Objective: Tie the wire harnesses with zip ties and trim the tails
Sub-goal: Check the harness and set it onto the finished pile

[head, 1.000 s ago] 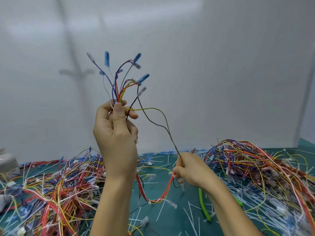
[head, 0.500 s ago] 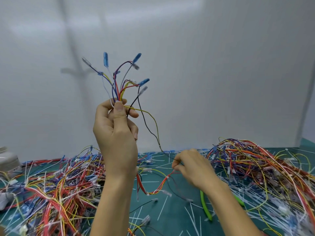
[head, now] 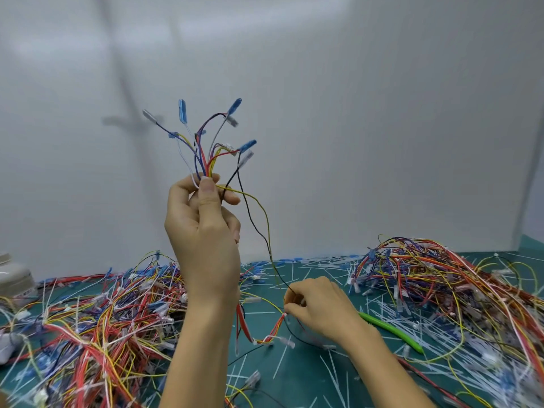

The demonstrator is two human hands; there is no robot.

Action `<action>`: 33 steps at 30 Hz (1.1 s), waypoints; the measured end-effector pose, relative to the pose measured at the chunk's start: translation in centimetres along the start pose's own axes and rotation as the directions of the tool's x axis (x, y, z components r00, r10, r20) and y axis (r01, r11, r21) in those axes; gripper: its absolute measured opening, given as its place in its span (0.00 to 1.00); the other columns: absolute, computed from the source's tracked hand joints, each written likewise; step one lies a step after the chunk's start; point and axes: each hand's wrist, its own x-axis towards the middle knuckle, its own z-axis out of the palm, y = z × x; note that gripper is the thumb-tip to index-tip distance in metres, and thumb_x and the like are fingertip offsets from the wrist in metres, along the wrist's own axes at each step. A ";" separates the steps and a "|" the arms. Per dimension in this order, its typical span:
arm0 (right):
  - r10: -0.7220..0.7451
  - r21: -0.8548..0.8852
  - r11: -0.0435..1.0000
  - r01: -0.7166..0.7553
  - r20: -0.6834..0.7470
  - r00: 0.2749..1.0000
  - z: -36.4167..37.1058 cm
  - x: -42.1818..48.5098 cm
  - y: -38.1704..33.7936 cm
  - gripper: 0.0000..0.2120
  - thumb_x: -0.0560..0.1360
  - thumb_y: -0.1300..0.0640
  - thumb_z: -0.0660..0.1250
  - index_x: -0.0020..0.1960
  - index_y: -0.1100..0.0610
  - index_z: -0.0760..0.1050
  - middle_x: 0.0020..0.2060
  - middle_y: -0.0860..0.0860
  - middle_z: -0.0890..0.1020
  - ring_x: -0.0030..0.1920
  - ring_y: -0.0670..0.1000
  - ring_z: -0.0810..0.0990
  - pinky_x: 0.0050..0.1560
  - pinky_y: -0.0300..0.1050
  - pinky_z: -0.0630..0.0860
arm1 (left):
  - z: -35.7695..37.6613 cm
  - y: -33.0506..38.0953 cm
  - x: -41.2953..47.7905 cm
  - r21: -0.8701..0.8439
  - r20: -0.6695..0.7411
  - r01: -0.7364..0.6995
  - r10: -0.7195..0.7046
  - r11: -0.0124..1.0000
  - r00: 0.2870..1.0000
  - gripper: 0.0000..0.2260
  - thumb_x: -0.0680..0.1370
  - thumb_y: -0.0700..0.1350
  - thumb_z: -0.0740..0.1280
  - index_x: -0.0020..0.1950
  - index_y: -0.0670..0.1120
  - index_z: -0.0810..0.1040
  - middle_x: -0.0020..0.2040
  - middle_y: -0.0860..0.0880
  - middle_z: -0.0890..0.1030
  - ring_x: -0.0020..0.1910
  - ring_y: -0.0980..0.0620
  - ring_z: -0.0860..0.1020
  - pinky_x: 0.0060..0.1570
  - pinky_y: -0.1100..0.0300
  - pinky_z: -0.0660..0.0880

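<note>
- The white wall (head: 382,113) fills the upper part of the view; no writing, brand or label can be read on it or on any other thing here.
- The green work mat (head: 297,375) covers the table and many cut white zip tie tails (head: 332,369) lie scattered over it.
- A big heap of wire harnesses (head: 447,293) lies on the right side of the mat, with red, yellow, blue and orange wires mixed.
- A second heap of harnesses (head: 88,322) lies on the left side, partly hidden behind the raised left forearm.
- The left hand (head: 203,231) is lifted high before the wall, fingers closed tight around one wire harness (head: 206,154); its wires spread upward from the fist like a fan, with blue and clear terminal sleeves on the ends.
- The right hand (head: 319,307) is low, just above the mat, thumb and fingers pinched together on a thin black wire (head: 253,228) and a yellow wire (head: 263,210) that hang down from the left fist.
- A red and orange part of the same harness (head: 265,334) loops below the left wrist, down to the mat.
- A bright green tool handle (head: 391,332) lies on the mat, near the right wrist and partly behind it.
- A pale grey container (head: 14,278) stands at the left edge, only partly seen.
</note>
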 end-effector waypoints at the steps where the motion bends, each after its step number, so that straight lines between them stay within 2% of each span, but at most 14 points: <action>1: 0.009 -0.018 1.000 -0.009 0.008 1.000 0.2 0.0 0.1 0.04 0.77 0.51 0.63 0.47 0.49 0.76 0.45 0.50 0.82 0.47 0.55 0.78 0.46 0.48 0.74 | 0.0 -0.2 0.0 0.007 0.003 0.011 -0.011 1.000 1.000 0.07 0.85 0.43 0.57 0.49 0.47 0.73 0.33 0.55 0.78 0.22 0.56 0.65 0.22 0.61 0.62; 4: 0.061 -0.070 0.996 -0.055 0.081 0.995 0.8 -0.1 0.4 0.03 0.80 0.55 0.54 0.49 0.54 0.65 0.41 0.54 0.74 0.42 0.59 0.73 0.39 0.51 0.69 | 0.0 -0.9 0.1 0.024 0.018 0.054 -0.054 0.998 0.998 0.07 0.85 0.43 0.57 0.49 0.46 0.73 0.32 0.55 0.78 0.22 0.56 0.64 0.22 0.64 0.62; 8: 0.118 0.073 0.990 -0.125 0.085 0.989 1.0 -0.1 0.7 0.01 0.80 0.60 0.55 0.50 0.55 0.63 0.44 0.57 0.81 0.43 0.60 0.82 0.47 0.58 0.80 | 0.2 -1.6 0.0 0.053 0.032 0.077 -0.079 0.996 0.996 0.07 0.85 0.43 0.57 0.53 0.42 0.73 0.31 0.56 0.79 0.21 0.56 0.63 0.21 0.67 0.61; 10: 0.161 0.186 0.968 -0.167 0.045 0.986 1.0 -0.2 0.9 0.02 0.79 0.62 0.56 0.48 0.56 0.64 0.39 0.57 0.83 0.34 0.56 0.83 0.40 0.53 0.81 | 0.3 -1.8 -0.1 0.070 0.041 0.077 -0.080 0.995 0.996 0.08 0.85 0.43 0.57 0.54 0.41 0.73 0.31 0.56 0.79 0.21 0.56 0.63 0.21 0.68 0.61; 12: 0.215 0.264 0.939 -0.219 0.046 0.976 0.9 -0.3 1.0 0.05 0.77 0.65 0.56 0.44 0.57 0.65 0.36 0.57 0.83 0.28 0.54 0.81 0.31 0.46 0.77 | 0.2 -1.9 -0.1 0.075 0.047 0.079 -0.083 0.994 0.995 0.08 0.85 0.44 0.57 0.55 0.41 0.73 0.32 0.56 0.79 0.22 0.56 0.63 0.21 0.68 0.61; 14: 0.274 0.178 0.943 -0.281 0.067 0.959 0.7 -0.2 1.3 0.04 0.76 0.66 0.57 0.45 0.58 0.67 0.43 0.59 0.83 0.38 0.58 0.83 0.38 0.49 0.78 | 0.2 -2.0 -0.2 0.089 0.045 0.081 -0.085 0.993 0.995 0.08 0.84 0.44 0.57 0.55 0.41 0.73 0.32 0.56 0.80 0.22 0.56 0.63 0.21 0.68 0.61; 16: 0.314 -0.041 0.949 -0.313 0.042 0.948 0.5 -0.2 1.3 0.04 0.78 0.64 0.58 0.50 0.57 0.70 0.51 0.58 0.81 0.50 0.60 0.81 0.49 0.50 0.77 | 0.2 -2.1 -0.2 0.102 0.037 0.085 -0.089 0.991 0.995 0.08 0.84 0.44 0.57 0.55 0.42 0.73 0.32 0.56 0.80 0.22 0.56 0.63 0.22 0.67 0.62; 18: 0.315 -0.172 0.931 -0.323 -0.073 0.946 -0.1 -0.3 1.0 0.02 0.79 0.57 0.59 0.51 0.55 0.70 0.51 0.54 0.80 0.53 0.58 0.80 0.47 0.48 0.72 | 0.2 -2.1 -0.2 0.100 0.026 0.085 -0.088 0.991 0.996 0.08 0.84 0.45 0.57 0.54 0.43 0.73 0.33 0.56 0.80 0.22 0.56 0.64 0.22 0.67 0.62; 19: 0.305 -0.176 0.928 -0.329 -0.153 0.940 -0.5 -0.3 0.7 0.03 0.79 0.54 0.60 0.50 0.54 0.69 0.48 0.53 0.80 0.49 0.57 0.79 0.43 0.47 0.70 | 0.1 -2.0 -0.1 0.097 0.023 0.080 -0.082 0.992 0.996 0.07 0.84 0.45 0.57 0.53 0.43 0.73 0.33 0.56 0.80 0.21 0.56 0.65 0.22 0.67 0.63; 22: 0.274 -0.023 0.954 -0.299 -0.339 0.900 -1.6 -0.2 0.3 0.07 0.78 0.51 0.59 0.45 0.53 0.65 0.35 0.48 0.76 0.37 0.53 0.76 0.36 0.47 0.67 | -0.1 -1.7 0.0 0.067 0.043 0.073 -0.076 0.995 0.996 0.06 0.84 0.44 0.58 0.51 0.46 0.73 0.36 0.55 0.81 0.22 0.56 0.71 0.23 0.67 0.66; 27: 0.209 0.403 0.911 -0.089 -0.263 0.942 -4.4 -0.1 -1.0 0.03 0.75 0.57 0.63 0.43 0.52 0.71 0.30 0.51 0.82 0.36 0.53 0.83 0.40 0.51 0.77 | -0.5 -0.9 0.3 -0.021 0.223 0.169 -0.160 0.985 0.962 0.05 0.83 0.42 0.60 0.51 0.46 0.74 0.40 0.53 0.85 0.34 0.53 0.84 0.32 0.66 0.77; 29: 0.172 0.586 0.810 -0.030 -0.187 0.967 -5.3 -0.4 -1.7 0.05 0.72 0.61 0.64 0.47 0.53 0.73 0.31 0.50 0.84 0.32 0.51 0.84 0.38 0.48 0.76 | -0.8 -0.7 0.4 -0.029 0.324 0.228 -0.206 0.973 0.923 0.04 0.82 0.41 0.61 0.52 0.45 0.75 0.45 0.50 0.86 0.41 0.50 0.85 0.35 0.63 0.80; 31: 0.161 0.719 0.695 -0.030 -0.115 0.980 -5.8 -0.5 -2.1 0.13 0.71 0.59 0.67 0.55 0.53 0.71 0.37 0.51 0.85 0.33 0.50 0.85 0.39 0.47 0.73 | -1.1 -0.5 0.4 -0.033 0.420 0.287 -0.248 0.957 0.873 0.03 0.81 0.41 0.63 0.52 0.43 0.75 0.49 0.48 0.86 0.47 0.48 0.85 0.38 0.61 0.81; 33: 0.163 0.704 0.708 -0.050 -0.094 0.982 -6.2 -0.5 -2.3 0.19 0.74 0.55 0.69 0.61 0.51 0.66 0.44 0.49 0.84 0.38 0.47 0.85 0.45 0.46 0.73 | -1.4 -0.4 0.4 -0.044 0.500 0.335 -0.270 0.941 0.823 0.06 0.78 0.42 0.65 0.53 0.42 0.76 0.51 0.46 0.86 0.50 0.46 0.85 0.39 0.59 0.81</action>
